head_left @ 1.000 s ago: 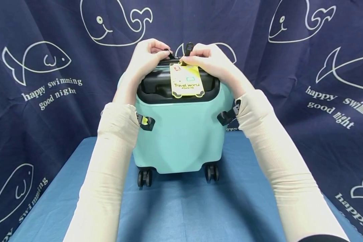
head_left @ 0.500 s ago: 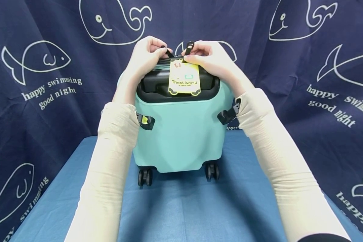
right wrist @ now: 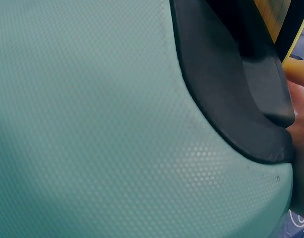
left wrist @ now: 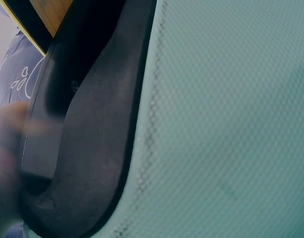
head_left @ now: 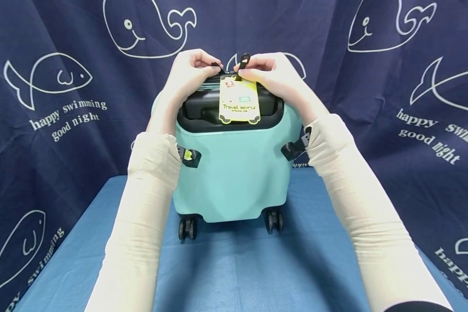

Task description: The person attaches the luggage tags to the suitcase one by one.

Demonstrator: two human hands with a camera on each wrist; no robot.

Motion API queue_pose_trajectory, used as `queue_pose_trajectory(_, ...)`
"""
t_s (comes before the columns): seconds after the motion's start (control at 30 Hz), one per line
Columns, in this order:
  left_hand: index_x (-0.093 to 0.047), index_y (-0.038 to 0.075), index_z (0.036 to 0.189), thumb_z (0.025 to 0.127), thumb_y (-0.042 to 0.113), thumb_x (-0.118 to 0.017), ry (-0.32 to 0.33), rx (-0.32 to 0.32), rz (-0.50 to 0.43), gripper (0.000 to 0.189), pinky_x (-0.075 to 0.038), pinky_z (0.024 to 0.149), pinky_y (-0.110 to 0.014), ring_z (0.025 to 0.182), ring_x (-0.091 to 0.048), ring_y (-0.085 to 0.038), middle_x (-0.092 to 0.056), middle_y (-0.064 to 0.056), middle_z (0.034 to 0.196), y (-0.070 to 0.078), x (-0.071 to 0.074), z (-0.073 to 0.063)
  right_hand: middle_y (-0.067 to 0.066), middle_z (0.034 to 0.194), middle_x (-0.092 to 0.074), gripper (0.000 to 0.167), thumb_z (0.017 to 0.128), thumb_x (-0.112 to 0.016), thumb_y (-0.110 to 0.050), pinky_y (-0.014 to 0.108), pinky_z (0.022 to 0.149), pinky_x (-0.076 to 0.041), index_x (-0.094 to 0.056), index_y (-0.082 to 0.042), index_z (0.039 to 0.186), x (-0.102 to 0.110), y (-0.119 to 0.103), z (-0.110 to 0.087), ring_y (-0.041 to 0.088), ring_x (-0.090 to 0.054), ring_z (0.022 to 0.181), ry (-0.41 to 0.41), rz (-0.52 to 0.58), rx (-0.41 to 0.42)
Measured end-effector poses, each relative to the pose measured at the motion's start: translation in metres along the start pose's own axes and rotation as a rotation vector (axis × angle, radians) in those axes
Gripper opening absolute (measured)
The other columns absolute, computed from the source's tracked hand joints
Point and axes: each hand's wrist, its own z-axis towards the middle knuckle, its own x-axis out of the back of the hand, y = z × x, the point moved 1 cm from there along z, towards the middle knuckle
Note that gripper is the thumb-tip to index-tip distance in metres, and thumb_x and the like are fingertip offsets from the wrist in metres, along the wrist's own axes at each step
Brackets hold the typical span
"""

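A mint-green suitcase point(head_left: 232, 173) stands upright on its black wheels, a black handle recess point(head_left: 203, 106) at its top. My left hand point(head_left: 189, 71) pinches a short black strap end point(head_left: 217, 65) at the top edge. Beside it, my right hand point(head_left: 274, 76) pinches a black strap point(head_left: 243, 60) with a looped tip pointing up. A yellow luggage tag point(head_left: 239, 102) hangs below the right fingers, in front of the recess. Both wrist views mostly show the textured shell; the left hand point(left wrist: 8, 158) is blurred at the edge, and the right hand point(right wrist: 300, 99) partly shows.
Blue cloth point(head_left: 234, 268) covers the table under the suitcase. A navy curtain point(head_left: 62, 143) with white whale and fish drawings hangs behind and at both sides. Black wrist straps point(head_left: 294, 149) lie close to the front of the shell.
The tag has risen slightly and swung a little to the left. The right thumb has shifted slightly on its strap. Both hands stay at the top, and the suitcase stands where it was.
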Motion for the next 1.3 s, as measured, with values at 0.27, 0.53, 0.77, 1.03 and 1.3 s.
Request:
queue_pose_trajectory(0.27,-0.067,0.006,0.098,0.085,0.013,-0.068,0.011,-0.001,-0.022,0.015,-0.043,0.074,-0.016,0.077,-0.06,-0.002,-0.068,0.006,0.084,0.0016,0.0007,-0.0005,-0.01,0.086,-0.067,0.011,0.086,-0.066,-0.014,0.019,0.074,-0.042,-0.072,-0.009,0.094,0.0009,-0.0013,0.0006,0.007,-0.056,0.076,-0.007,-0.005,0.001)
queue_pose_trajectory(0.53,-0.062,0.013,0.092,0.087,0.016,-0.065,0.014,0.007,-0.026,0.006,-0.041,0.08,-0.019,0.084,-0.063,-0.007,-0.069,0.003,0.09,0.0015,0.0028,-0.0014,-0.009,0.072,-0.062,0.008,0.082,-0.071,-0.015,0.019,0.068,-0.042,-0.067,-0.012,0.089,-0.0006,-0.0029,0.0017,0.005,-0.054,0.066,-0.003,0.023,0.007)
queue_pose_trajectory(0.77,-0.062,0.008,0.098,0.087,0.013,-0.065,0.013,0.003,-0.082,0.013,-0.044,0.082,-0.018,0.082,-0.065,-0.007,-0.071,0.001,0.091,-0.0002,0.0042,-0.0025,-0.01,0.072,-0.063,0.01,0.082,-0.072,-0.016,0.019,0.069,-0.041,-0.07,-0.013,0.091,-0.0022,-0.003,0.0012,0.005,-0.054,0.067,-0.013,0.01,-0.025)
queue_pose_trajectory(1.03,-0.063,0.014,0.092,0.089,0.009,-0.061,-0.004,-0.006,-0.168,0.006,-0.049,0.084,-0.02,0.082,-0.068,-0.007,-0.072,-0.001,0.091,-0.0008,0.0042,-0.0022,-0.01,0.076,-0.064,0.013,0.083,-0.07,-0.015,0.018,0.071,-0.041,-0.071,-0.011,0.095,-0.0028,-0.002,0.0017,0.005,-0.055,0.07,-0.013,-0.004,-0.048)
queue_pose_trajectory(1.3,-0.062,0.011,0.109,0.088,0.017,-0.065,-0.029,0.04,-0.076,0.022,-0.044,0.082,-0.017,0.085,-0.065,-0.004,-0.071,0.001,0.092,0.0015,0.0024,-0.003,-0.009,0.078,-0.064,0.013,0.086,-0.067,-0.021,0.019,0.073,-0.04,-0.071,-0.012,0.094,-0.0006,-0.0026,-0.0005,0.008,-0.054,0.074,-0.02,-0.014,-0.054)
